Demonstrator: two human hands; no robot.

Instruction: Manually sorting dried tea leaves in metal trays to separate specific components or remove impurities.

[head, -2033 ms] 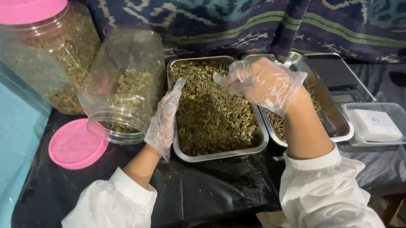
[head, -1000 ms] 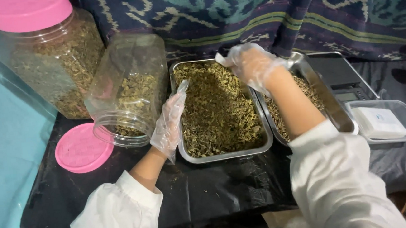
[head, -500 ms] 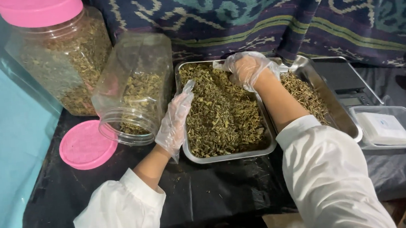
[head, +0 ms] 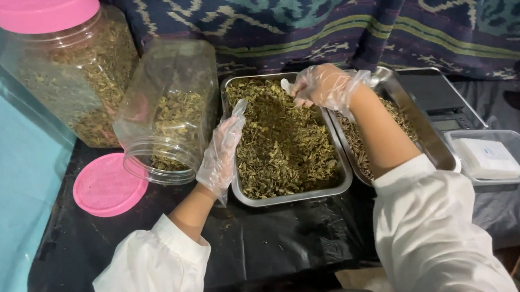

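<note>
Nearest the person, the black plastic-covered tabletop [head: 266,237] carries everything. On it lies one rectangular steel tray of dried green-brown leaves [head: 281,141], its long axis running away from the person. The left hand [head: 221,155], in a clear plastic glove, rests flat-fingered and open against the tray's left rim, between the tray and the mouth of one tipped clear plastic jar [head: 166,116], which is part-filled with the same leaves and lies just to the hand's left. One round pink lid [head: 107,184] lies flat beside that jar's mouth.

Farther back, the gloved right hand [head: 323,86] hovers over the tray's far right corner, fingers curled together; whether they pinch leaves I cannot tell. The leaves lie directly below and toward the person from it, so the right hand is nearer them.

A second steel tray [head: 414,132] sits to the right, then one digital scale [head: 440,106] and one clear shallow container [head: 495,157]. One upright pink-lidded jar [head: 68,68] stands far left.
</note>
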